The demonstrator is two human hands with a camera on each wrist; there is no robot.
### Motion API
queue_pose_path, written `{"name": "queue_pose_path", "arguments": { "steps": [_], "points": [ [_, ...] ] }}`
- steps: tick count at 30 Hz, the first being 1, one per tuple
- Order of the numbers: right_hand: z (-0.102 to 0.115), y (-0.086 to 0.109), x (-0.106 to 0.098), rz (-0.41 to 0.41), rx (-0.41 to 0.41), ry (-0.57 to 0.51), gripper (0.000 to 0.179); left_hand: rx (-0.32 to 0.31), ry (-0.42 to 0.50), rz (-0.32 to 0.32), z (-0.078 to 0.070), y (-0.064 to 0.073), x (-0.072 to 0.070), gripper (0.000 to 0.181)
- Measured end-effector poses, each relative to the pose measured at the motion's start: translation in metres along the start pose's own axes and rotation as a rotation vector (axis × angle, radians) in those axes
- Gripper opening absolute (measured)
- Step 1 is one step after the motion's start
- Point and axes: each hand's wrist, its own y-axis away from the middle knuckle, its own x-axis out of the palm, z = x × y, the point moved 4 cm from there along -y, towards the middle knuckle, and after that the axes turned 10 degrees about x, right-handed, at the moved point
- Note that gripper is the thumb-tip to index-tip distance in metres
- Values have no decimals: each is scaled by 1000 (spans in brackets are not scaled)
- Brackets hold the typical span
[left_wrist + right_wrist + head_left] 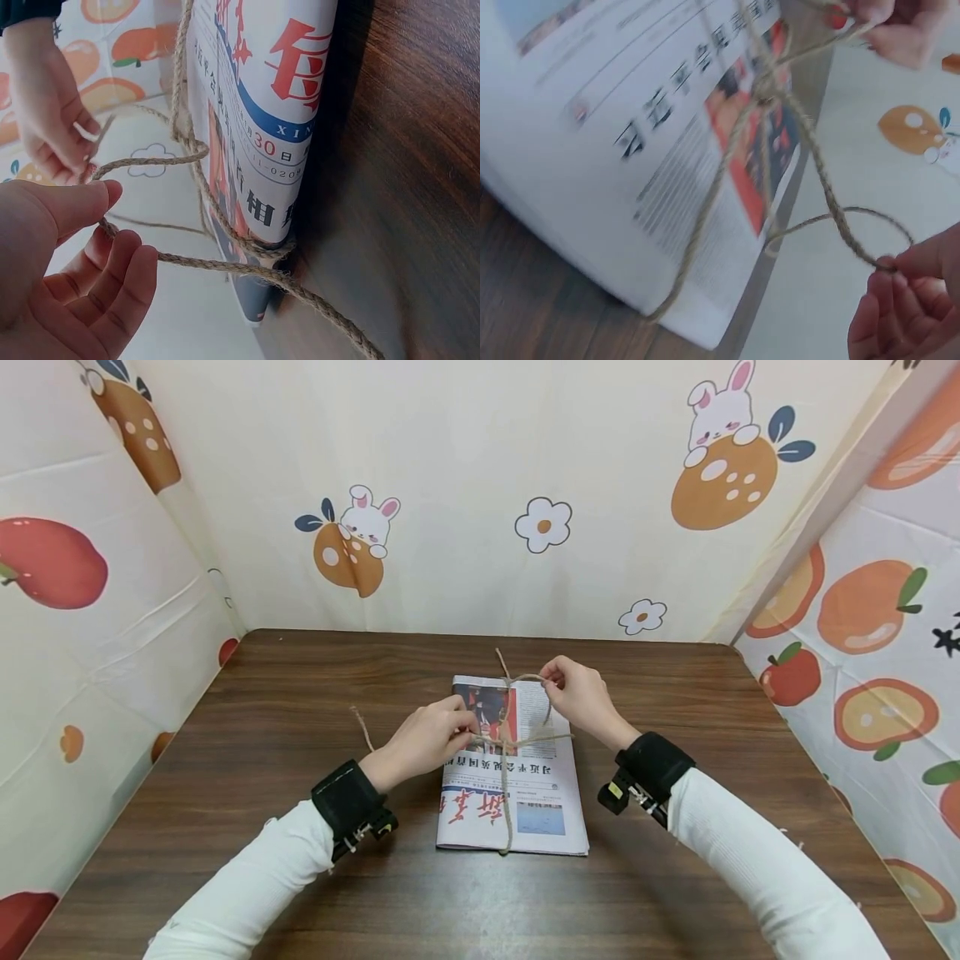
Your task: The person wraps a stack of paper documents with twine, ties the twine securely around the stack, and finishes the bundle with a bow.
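A folded stack of newspapers (480, 831) lies on the table with twine (506, 793) wrapped around it both lengthwise and crosswise. The strands meet in a knot (765, 91) on the top face. Over the stack's left side, my left hand (429, 737) pinches a strand of twine between thumb and fingers; in the left wrist view a loose tail of twine (322, 306) trails away from that grip. At the far right corner, my right hand (588, 697) holds another strand of twine (832, 199) by its fingertips, and this strand curves back in a loop.
The brown wooden table (315, 693) extends around the stack on all sides. A curtain (465, 568) printed with rabbits and flowers hangs behind its far edge, and fruit-printed cloth (885, 743) borders the right side. Each wrist wears a black strap (348, 802) with a small camera.
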Motion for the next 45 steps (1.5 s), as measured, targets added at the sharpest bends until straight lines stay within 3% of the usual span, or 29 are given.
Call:
{"name": "queue_pose_path", "arguments": {
  "steps": [6, 10, 17, 22, 36, 42, 45],
  "points": [
    [23, 6, 0, 80, -111, -125, 8, -2, 6, 7, 0, 0, 1, 5],
    [26, 9, 1, 94, -114, -142, 7, -1, 10, 8, 0, 0, 1, 4],
    [7, 13, 12, 165, -23, -87, 7, 1, 5, 11, -2, 1, -1, 4],
    [-7, 20, 22, 204, -17, -47, 5, -11, -1, 21, -2, -1, -3, 6],
    [-29, 36, 41, 275, 2, -34, 14, 1, -46, 126, 3, 5, -13, 10],
    [-31, 39, 42, 265, -18, -16, 11, -68, -100, 206, 12, 13, -21, 16],
    [-32, 40, 42, 257, -25, -13, 10, -98, -123, 229, 20, 18, -27, 10]
  ]
}}
